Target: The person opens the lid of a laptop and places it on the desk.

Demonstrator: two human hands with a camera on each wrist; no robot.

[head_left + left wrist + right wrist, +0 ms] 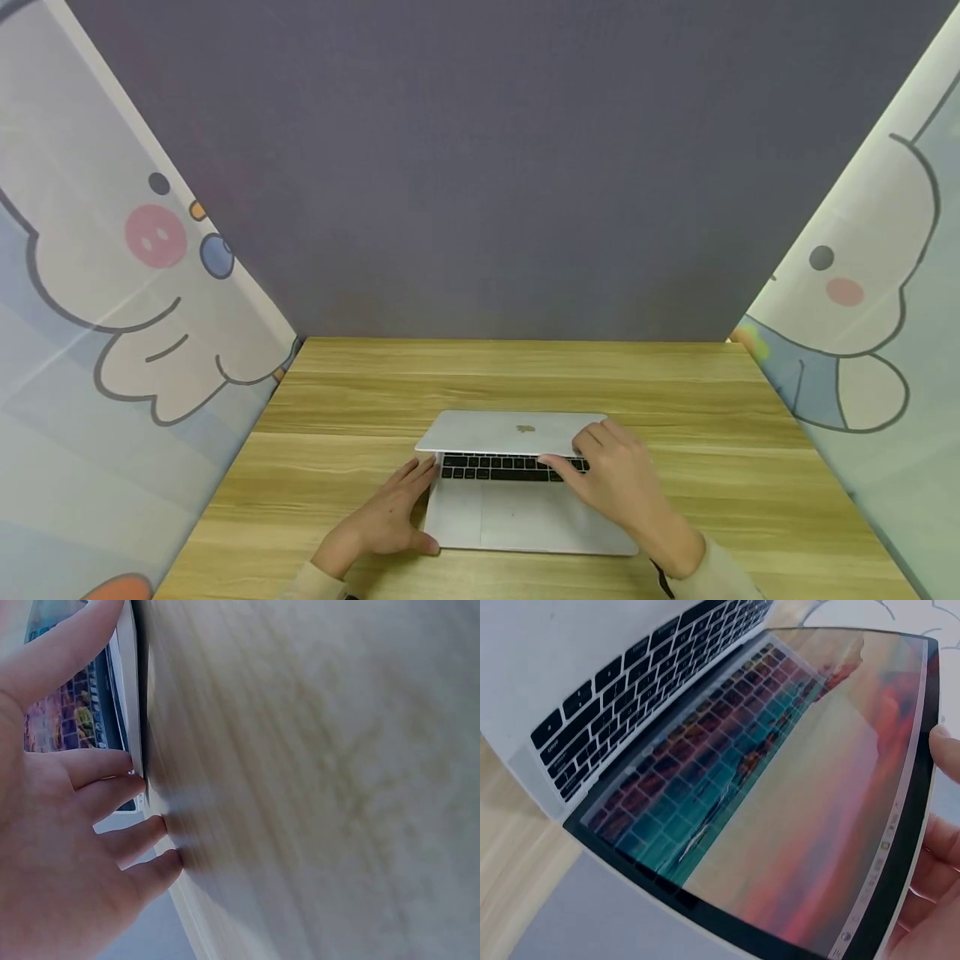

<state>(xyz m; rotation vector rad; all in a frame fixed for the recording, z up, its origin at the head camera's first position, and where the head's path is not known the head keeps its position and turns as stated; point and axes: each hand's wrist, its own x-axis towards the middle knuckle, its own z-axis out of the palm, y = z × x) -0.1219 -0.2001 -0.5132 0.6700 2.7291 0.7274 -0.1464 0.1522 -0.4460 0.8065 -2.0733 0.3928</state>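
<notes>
A silver laptop [517, 517] lies on the table with its lid [480, 432] tilted partway over the keyboard. My right hand [618, 475] grips the lid near its right corner. In the right wrist view, the thumb [946, 750] is at the bezel of the lit screen [795, 817], with the other fingers curled behind the lid. The screen mirrors the keyboard [630, 697]. My left hand [386, 517] rests along the left side of the base, thumb by its front corner. Its fingertips [169, 859] meet the side edge and tabletop in the left wrist view.
The wood-grain table [300, 467] extends around the laptop on all sides. Behind it rises a dark grey panel [517, 183]. Cartoon-printed sheets [67, 358] flank the table on both sides.
</notes>
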